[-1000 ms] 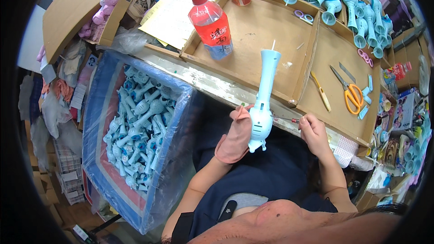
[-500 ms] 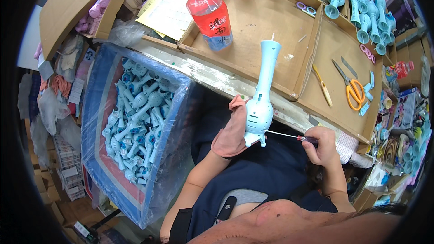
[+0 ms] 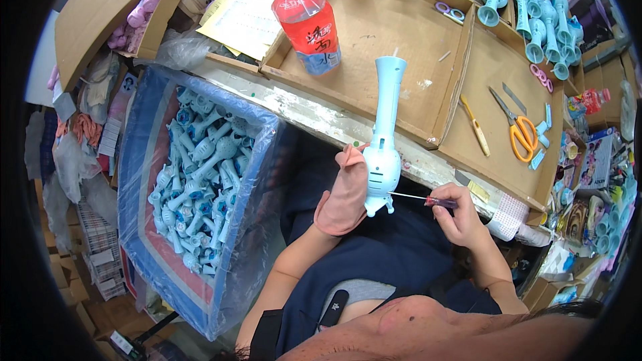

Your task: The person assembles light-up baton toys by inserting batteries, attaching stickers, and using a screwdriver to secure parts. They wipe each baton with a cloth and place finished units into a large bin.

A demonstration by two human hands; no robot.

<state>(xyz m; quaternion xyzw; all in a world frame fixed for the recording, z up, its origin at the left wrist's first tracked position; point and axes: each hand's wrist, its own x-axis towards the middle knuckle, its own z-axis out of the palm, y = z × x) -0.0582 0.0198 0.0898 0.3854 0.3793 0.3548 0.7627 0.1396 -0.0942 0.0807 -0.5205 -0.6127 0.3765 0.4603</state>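
Observation:
My left hand (image 3: 344, 194), in a pink cloth glove, is closed around the round body of a light blue plastic toy piece (image 3: 383, 160). Its long flared stem points away from me, with a thin pale pin at the end; small prongs stick out at the near end. My right hand (image 3: 461, 217) pinches the dark red-purple handle of a screwdriver (image 3: 442, 203) between thumb and fingers. The thin shaft runs leftward, and its tip meets the piece's right side near the prongs. Whether it sits in a screw is too small to tell.
A blue plastic-lined bin (image 3: 221, 314) full of similar pieces stands at left. On the bench lies a cardboard tray (image 3: 374, 20) with a red-labelled bottle (image 3: 309, 27), orange scissors (image 3: 523, 137) and a yellow-handled tool (image 3: 476, 127). More blue pieces (image 3: 491, 3) are heaped at far right.
My right hand has shifted slightly left and changed its finger hold, so more of the screwdriver's handle shows. The toy piece stays in my left hand almost unmoved. The whole view shifted slightly.

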